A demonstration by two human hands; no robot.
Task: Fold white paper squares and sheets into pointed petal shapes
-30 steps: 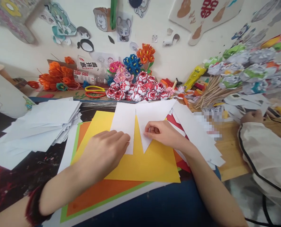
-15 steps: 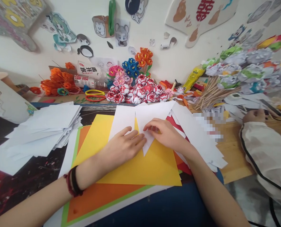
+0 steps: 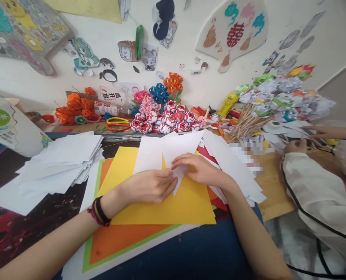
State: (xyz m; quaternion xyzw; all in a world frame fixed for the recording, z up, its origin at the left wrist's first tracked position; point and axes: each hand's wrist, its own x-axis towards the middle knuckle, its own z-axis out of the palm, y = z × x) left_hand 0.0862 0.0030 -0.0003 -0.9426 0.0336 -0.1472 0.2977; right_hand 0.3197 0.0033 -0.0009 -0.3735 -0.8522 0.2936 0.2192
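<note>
A white sheet of paper (image 3: pixel 182 144) with a pointed lower end lies over a yellow sheet (image 3: pixel 187 206). My left hand (image 3: pixel 152 184) has its thumb and fingers pinched together at the edge of this white paper. From the other side, my right hand (image 3: pixel 200 168) curves over the same sheet, its bent fingertips gripping it close to my left fingertips. Another white sheet (image 3: pixel 149 153) lies on the yellow one, just left of the pointed paper. Orange card (image 3: pixel 126 241) with a green border shows beneath the yellow sheet.
White paper stacks lie left (image 3: pixel 62 167) and right (image 3: pixel 231 163). Red-and-white paper flowers (image 3: pixel 170 118) line the back, near a bottle (image 3: pixel 114 107) lying on its side. Stemmed paper flowers (image 3: pixel 278 97) stand back right. Another person's sleeve (image 3: pixel 315 186) and hands are at the right.
My left fingers, spread flat over the paper before, have closed into a pinch at its edge. My right fingertips have come down onto the sheet. A second forearm of the other person appears at right.
</note>
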